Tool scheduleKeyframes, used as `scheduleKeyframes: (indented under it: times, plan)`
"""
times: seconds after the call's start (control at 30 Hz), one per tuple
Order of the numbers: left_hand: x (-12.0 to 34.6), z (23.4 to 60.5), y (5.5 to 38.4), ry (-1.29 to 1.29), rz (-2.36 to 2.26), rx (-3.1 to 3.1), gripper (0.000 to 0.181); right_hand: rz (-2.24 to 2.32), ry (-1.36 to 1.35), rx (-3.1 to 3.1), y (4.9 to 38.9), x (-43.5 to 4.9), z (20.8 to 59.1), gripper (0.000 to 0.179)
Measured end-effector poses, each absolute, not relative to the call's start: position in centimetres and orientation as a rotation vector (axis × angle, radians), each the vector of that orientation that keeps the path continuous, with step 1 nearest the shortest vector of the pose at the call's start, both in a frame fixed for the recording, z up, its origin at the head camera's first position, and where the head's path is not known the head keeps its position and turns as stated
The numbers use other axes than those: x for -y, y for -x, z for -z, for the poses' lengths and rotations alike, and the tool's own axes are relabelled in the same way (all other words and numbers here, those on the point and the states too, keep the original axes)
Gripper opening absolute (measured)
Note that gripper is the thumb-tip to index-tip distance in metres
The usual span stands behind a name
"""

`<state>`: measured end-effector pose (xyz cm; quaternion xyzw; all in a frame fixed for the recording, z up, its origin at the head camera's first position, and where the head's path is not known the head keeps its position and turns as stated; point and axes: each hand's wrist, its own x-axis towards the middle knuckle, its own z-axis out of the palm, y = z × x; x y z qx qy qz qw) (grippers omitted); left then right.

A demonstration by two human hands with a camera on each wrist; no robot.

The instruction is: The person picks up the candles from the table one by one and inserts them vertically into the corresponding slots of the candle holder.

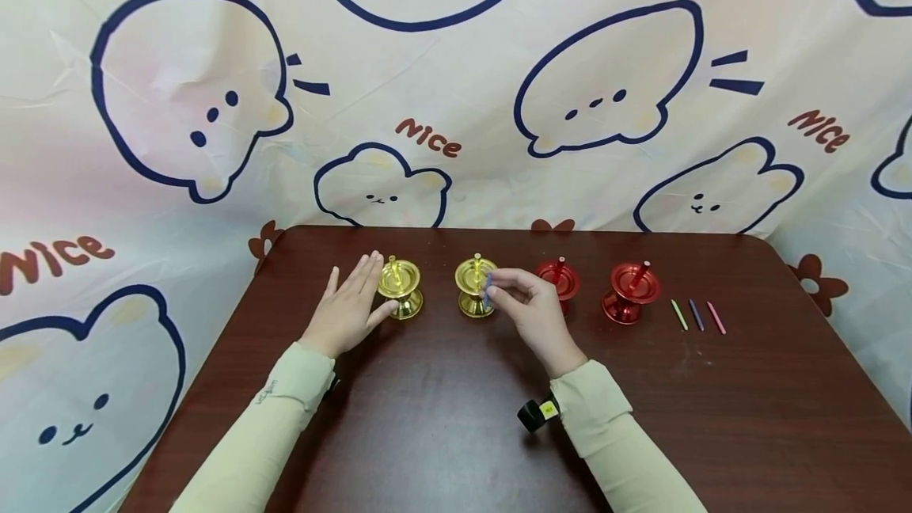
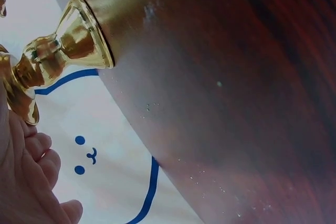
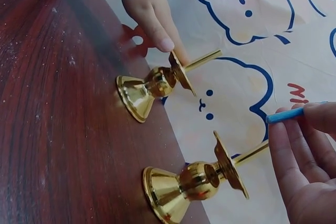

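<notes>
Two gold candle holders stand side by side, each with a dish and a thin upright post. My left hand (image 1: 347,306) is beside the left gold candle holder (image 1: 400,279), fingers extended, its thumb at the dish. At the right gold candle holder (image 1: 473,275), my right hand (image 1: 536,319) pinches a thin blue candle (image 3: 285,115) between thumb and fingers. In the right wrist view the candle is close to the post's upper end; whether they touch I cannot tell. The left wrist view shows part of my left hand (image 2: 37,177) below the gold holder (image 2: 47,59).
One red candle holder (image 1: 566,282) is partly hidden behind my right hand. Another red candle holder (image 1: 630,294) stands to its right. Further right lie a green candle (image 1: 679,315), a blue candle (image 1: 696,315) and a pink candle (image 1: 716,317) on the dark wooden table (image 1: 427,434).
</notes>
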<state>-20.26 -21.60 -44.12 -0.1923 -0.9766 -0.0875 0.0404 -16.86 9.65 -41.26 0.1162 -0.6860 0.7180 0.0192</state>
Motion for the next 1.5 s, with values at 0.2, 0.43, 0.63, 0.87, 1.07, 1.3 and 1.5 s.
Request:
scheduleKeyframes:
  times: [0.2, 0.43, 0.63, 0.87, 1.07, 1.3, 1.5]
  plan:
    - [21.6, 44.2, 20.3, 0.588, 0.262, 2.992, 0.083, -2.219, -0.355, 2.142, 17.3, -9.0, 40.9, 0.033]
    - [21.5, 44.2, 20.2, 0.588, 0.258, 2.996, 0.082, -2.18, -0.401, 2.143, 17.5, -8.0, 40.3, 0.029]
    - [21.5, 44.2, 20.3, 0.58, 0.272, 3.013, 0.077, -2.154, -0.447, 2.143, 18.0, -7.0, 40.2, 0.026]
    - [21.5, 44.2, 20.2, 0.583, 0.295, 3.016, 0.073, -2.173, -0.506, 2.107, 18.5, -6.0, 40.2, 0.023]
    - [21.6, 44.1, 20.2, 0.582, 0.31, 3.018, 0.071, -2.192, -0.524, 2.086, 18.9, -5.2, 40.0, 0.021]
    - [21.6, 44.0, 20.2, 0.59, 0.312, 3.008, 0.069, -2.183, -0.523, 2.111, 19.7, -4.7, 39.8, 0.02]
    - [21.5, 43.9, 20.3, 0.586, 0.315, 3.006, 0.069, -2.119, -0.551, 2.156, 20.3, -4.2, 39.4, 0.019]
